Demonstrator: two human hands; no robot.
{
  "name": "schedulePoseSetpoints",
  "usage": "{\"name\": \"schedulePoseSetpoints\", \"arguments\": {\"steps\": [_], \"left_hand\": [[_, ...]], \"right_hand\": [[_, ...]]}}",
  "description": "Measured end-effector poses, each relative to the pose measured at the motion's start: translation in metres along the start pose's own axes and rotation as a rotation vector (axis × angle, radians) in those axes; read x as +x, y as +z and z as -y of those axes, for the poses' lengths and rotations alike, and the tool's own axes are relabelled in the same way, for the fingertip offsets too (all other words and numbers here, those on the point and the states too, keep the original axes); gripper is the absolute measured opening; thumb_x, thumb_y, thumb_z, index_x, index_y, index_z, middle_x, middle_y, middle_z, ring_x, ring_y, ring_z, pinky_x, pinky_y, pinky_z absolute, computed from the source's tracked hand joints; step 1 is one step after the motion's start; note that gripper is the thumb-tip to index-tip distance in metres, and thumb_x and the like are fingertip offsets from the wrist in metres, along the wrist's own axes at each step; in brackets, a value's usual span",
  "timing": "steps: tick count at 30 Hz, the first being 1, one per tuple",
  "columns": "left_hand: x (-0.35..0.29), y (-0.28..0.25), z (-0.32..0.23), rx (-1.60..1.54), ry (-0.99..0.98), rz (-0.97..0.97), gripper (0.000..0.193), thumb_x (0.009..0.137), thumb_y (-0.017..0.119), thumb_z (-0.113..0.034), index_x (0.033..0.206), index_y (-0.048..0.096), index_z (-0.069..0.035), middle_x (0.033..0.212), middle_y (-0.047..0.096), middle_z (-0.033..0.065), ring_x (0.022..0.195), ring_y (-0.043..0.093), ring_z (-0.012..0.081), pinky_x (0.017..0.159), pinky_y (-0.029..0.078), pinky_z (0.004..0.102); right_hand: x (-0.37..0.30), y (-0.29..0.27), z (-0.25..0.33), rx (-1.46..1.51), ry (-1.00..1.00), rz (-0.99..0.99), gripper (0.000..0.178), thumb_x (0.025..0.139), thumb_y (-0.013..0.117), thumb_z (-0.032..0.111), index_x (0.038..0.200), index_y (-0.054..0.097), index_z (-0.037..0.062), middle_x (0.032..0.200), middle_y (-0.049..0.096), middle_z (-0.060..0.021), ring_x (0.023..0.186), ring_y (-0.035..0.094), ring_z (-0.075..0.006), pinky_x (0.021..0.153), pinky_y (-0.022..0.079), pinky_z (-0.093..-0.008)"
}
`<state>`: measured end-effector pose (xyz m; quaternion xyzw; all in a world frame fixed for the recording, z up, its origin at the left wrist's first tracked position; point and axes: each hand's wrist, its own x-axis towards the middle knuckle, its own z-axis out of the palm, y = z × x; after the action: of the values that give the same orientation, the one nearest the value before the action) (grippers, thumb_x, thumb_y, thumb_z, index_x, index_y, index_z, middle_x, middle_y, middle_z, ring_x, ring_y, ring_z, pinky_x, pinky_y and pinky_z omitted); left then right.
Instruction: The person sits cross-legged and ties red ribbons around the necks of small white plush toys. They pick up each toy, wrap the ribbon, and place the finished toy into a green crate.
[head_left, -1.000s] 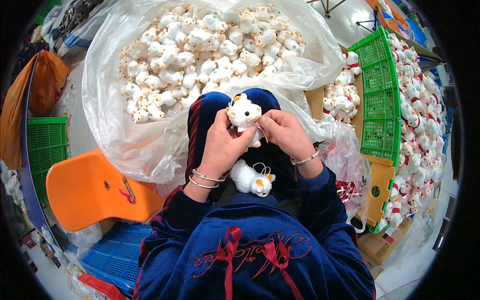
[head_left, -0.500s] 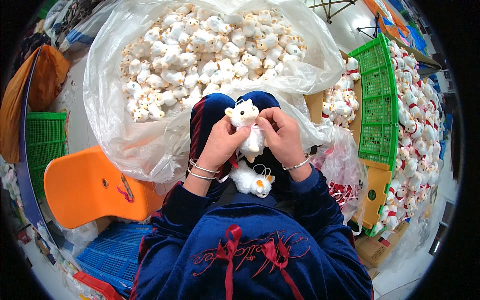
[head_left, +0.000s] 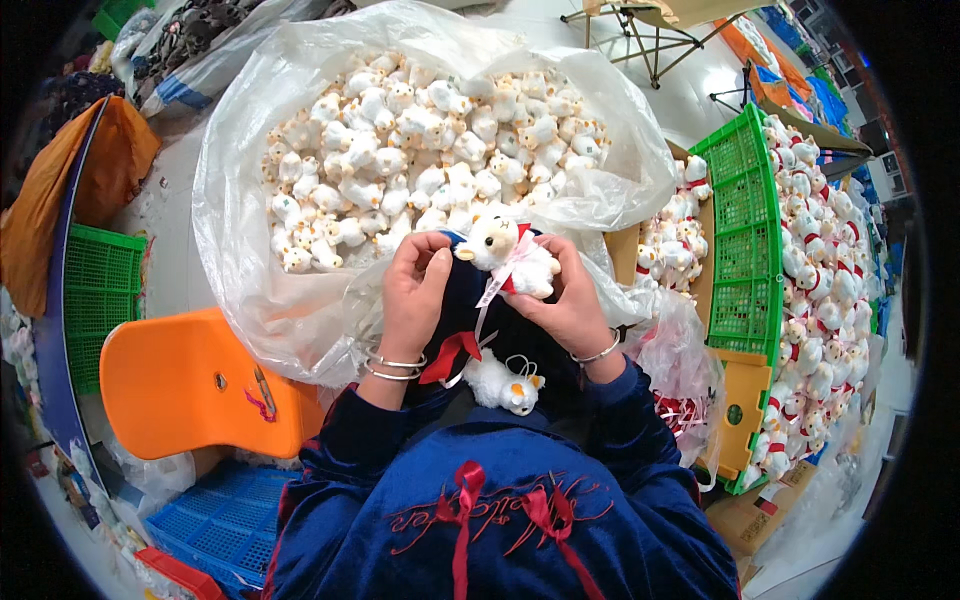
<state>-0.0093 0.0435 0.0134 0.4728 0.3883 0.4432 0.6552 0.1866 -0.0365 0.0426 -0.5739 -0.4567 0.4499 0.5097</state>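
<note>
A small white plush sheep toy (head_left: pixel 505 253) with a red and white ribbon at its neck is held over my lap. My right hand (head_left: pixel 570 300) grips the toy's body from the right. My left hand (head_left: pixel 415 290) is beside the toy's head, fingers curled, with the ribbon's loose end (head_left: pixel 486 295) hanging between the two hands. A red ribbon piece (head_left: pixel 449 355) trails below my left wrist. A second white plush toy (head_left: pixel 503 383) lies on my lap, close to my body.
A big clear plastic bag (head_left: pixel 260 300) full of several white plush toys sits ahead. A green crate (head_left: pixel 745 240) and more toys are piled at right. An orange plastic seat (head_left: pixel 190 385) and a green basket (head_left: pixel 95 290) are at left, a blue crate (head_left: pixel 220 520) lower left.
The held toy has been turned and shifted slightly right. My left hand has come off its head to the side, and the ribbon now hangs loose between my hands.
</note>
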Motion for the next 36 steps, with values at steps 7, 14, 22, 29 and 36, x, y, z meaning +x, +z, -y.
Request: {"name": "schedulePoseSetpoints", "arguments": {"steps": [7,14,22,29,36], "left_hand": [[-0.006,0.029,-0.061,0.505,0.441,0.023,0.011,0.088,0.074,-0.002,0.098,0.072,-0.002,0.096,0.066,0.0035,0.070,0.058,0.0068,0.060,0.046,0.0216],[0.002,0.031,-0.074,0.672,0.613,-0.026,0.010,0.086,0.076,-0.003,0.095,0.072,-0.001,0.093,0.066,0.0054,0.068,0.059,0.0110,0.059,0.048,0.0245],[0.006,0.030,-0.102,0.729,0.654,-0.096,0.010,0.086,0.076,-0.002,0.094,0.071,-0.001,0.086,0.066,0.0069,0.067,0.060,0.0142,0.060,0.048,0.0270],[0.010,0.021,-0.106,0.831,0.678,-0.073,0.015,0.081,0.078,-0.007,0.092,0.068,-0.004,0.086,0.066,0.0090,0.071,0.065,0.0243,0.062,0.051,0.0351],[0.013,0.022,-0.112,0.874,0.750,-0.033,0.015,0.078,0.078,-0.002,0.091,0.069,-0.004,0.081,0.064,0.0075,0.069,0.062,0.0214,0.062,0.050,0.0325]], "right_hand": [[0.016,0.013,0.016,-0.228,-0.239,-0.087,0.066,0.074,0.089,0.012,0.125,0.048,0.0028,0.115,0.056,-0.0105,0.106,0.059,-0.0216,0.092,0.050,-0.0335],[0.034,0.020,0.030,-0.457,-0.608,-0.148,0.063,0.073,0.087,0.008,0.123,0.048,0.0040,0.112,0.055,-0.0144,0.100,0.060,-0.0319,0.090,0.050,-0.0363],[0.039,0.024,0.049,-0.382,-0.706,-0.136,0.064,0.069,0.082,-0.004,0.124,0.051,0.0059,0.118,0.057,-0.0165,0.108,0.061,-0.0364,0.090,0.052,-0.0409],[0.041,0.026,0.066,-0.519,-0.748,-0.073,0.053,0.066,0.080,-0.005,0.114,0.063,0.0083,0.118,0.057,-0.0174,0.108,0.060,-0.0382,0.089,0.053,-0.0420],[0.042,0.017,0.090,-0.694,-0.793,-0.007,0.038,0.070,0.076,0.000,0.106,0.066,0.0064,0.116,0.059,-0.0175,0.106,0.060,-0.0371,0.087,0.052,-0.0431]]}}
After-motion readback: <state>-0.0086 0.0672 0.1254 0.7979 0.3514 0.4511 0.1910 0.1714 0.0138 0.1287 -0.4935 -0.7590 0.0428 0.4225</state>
